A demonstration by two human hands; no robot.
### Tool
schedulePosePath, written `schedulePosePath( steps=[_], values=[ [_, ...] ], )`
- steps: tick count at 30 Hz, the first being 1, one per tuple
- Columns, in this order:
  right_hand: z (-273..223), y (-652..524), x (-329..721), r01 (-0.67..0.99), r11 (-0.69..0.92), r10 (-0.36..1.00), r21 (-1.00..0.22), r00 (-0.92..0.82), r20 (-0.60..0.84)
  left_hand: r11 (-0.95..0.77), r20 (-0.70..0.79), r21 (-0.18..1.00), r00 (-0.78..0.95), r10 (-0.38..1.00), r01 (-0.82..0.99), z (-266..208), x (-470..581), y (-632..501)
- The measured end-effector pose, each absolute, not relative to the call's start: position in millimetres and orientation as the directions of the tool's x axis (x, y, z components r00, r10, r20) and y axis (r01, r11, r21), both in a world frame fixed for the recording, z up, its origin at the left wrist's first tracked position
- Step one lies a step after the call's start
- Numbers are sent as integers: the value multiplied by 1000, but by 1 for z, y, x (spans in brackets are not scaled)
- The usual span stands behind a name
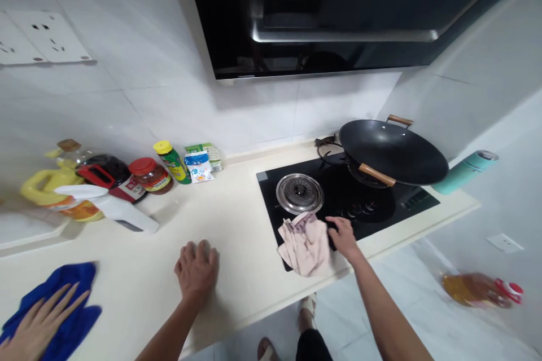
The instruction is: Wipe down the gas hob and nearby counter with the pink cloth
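Note:
My left hand (197, 272) leans on the pale countertop (237, 293), its fingers curled in and nothing visible in it. Over the front edge of the black glass stove (334, 197), my right hand (342, 237) is open, fingers pointing left. Just beside it lies a crumpled pink cloth (307, 248), draped across the stove's front left corner and onto the counter edge. The round burner (300, 193) is directly behind the cloth. A black wok (389, 149) with wooden handles sits on the right burner.
At lower left another person's hand (44, 321) lies spread on a blue cloth (76, 285). Along the wall stand a yellow oil jug (51, 186), a white handheld device (112, 206), a red-lidded jar (150, 176) and seasonings. A teal bottle (463, 172) is at right; a range hood (322, 56) hangs above.

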State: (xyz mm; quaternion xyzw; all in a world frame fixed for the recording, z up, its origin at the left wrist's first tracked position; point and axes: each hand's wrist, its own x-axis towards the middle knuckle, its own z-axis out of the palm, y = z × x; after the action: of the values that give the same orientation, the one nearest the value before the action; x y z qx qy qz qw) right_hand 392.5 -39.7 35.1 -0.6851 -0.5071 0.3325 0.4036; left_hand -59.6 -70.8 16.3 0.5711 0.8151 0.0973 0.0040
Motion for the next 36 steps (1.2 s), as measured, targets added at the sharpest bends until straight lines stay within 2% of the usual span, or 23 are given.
schedulePosePath(
  steps=[3, 7, 9, 11, 13, 15, 17, 19, 22, 24, 27, 31, 36],
  values=[
    [31, -43, 428, 465, -179, 923, -867, 385, 15, 328, 102, 169, -348, 932, 929, 16, -59, -71],
    [20, -60, 388, 565, -200, 908, -801, 414, 65, 342, 81, 160, -357, 930, 926, 17, -59, -70],
    [14, -67, 345, 717, -224, 939, -660, 339, 49, 354, 68, 149, -367, 928, 923, 16, -59, -69],
    [10, -73, 305, 847, -153, 975, -509, 214, 63, 368, 51, 137, -378, 925, 920, 16, -60, -68],
    [6, -79, 279, 905, -59, 987, -421, 116, 112, 379, 33, 131, -386, 922, 916, 15, -62, -67],
    [1, -82, 274, 901, 94, 987, -424, -28, 160, 383, 22, 130, -389, 921, 915, 13, -64, -67],
    [-1, -79, 287, 833, 244, 964, -496, -152, 219, 381, 21, 130, -386, 922, 916, 10, -67, -66],
    [1, -62, 311, 773, 286, 942, -567, -118, 314, 377, 26, 128, -384, 923, 917, 7, -70, -65],
    [14, -8, 359, 826, 121, 901, -550, 141, 411, 372, 52, 117, -380, 924, 921, 2, -73, -64],
    [22, 39, 389, 905, -91, 901, -416, 252, 352, 372, 66, 111, -380, 923, 922, 1, -73, -63],
    [23, 96, 418, 897, -240, 884, -371, 360, 299, 377, 71, 112, -386, 920, 919, 2, -73, -62],
    [9, 107, 421, 894, -299, 878, -333, 394, 271, 375, 67, 120, -385, 921, 919, 5, -72, -62],
    [-2, 33, 387, 932, -221, 913, -287, 301, 275, 379, 48, 114, -386, 921, 918, 7, -70, -62]
  ],
)
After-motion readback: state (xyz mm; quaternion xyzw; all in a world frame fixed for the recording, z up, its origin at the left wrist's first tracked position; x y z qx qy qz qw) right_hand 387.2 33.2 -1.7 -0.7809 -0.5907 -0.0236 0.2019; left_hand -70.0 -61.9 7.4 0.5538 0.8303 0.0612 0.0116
